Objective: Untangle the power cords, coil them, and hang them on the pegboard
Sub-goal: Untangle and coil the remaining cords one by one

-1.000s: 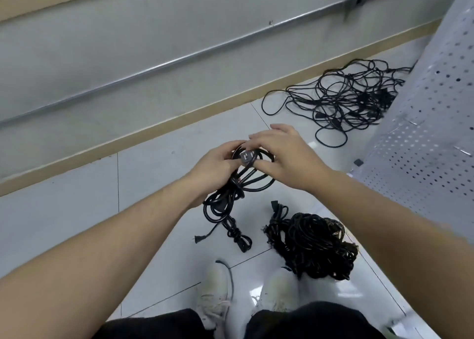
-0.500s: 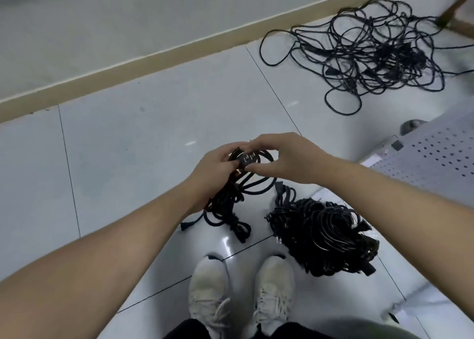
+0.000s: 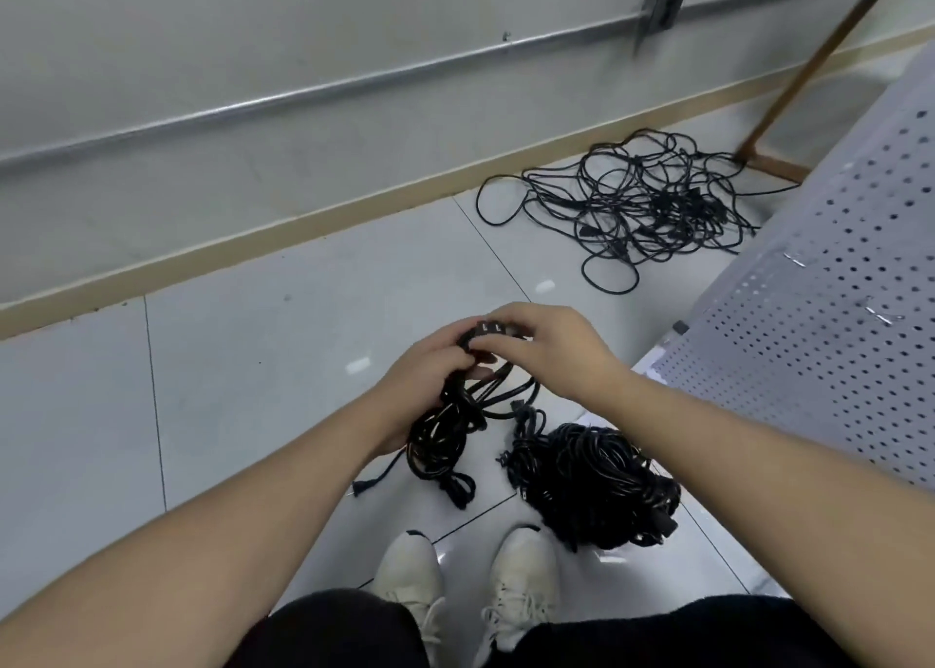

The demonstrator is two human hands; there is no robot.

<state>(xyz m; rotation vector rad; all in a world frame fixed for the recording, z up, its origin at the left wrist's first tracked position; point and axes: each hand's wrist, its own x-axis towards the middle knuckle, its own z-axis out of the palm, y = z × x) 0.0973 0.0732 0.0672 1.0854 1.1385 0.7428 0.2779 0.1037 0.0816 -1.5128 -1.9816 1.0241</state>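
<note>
Coiling step: left hand [image 3: 430, 379] is gripping the coiled cord [image 3: 445, 429] above the floor while right hand [image 3: 546, 348] is pinching its plug [image 3: 488, 327], likely tucking the end before hanging on the pegboard [image 3: 830, 313].

No text, label or number can be read anywhere.

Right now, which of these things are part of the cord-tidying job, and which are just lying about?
Part of the job:
coiled cord in left hand
plug under right hand
bundled pile
tangled cords
pegboard

Just there:
wooden pole
wall conduit
</note>
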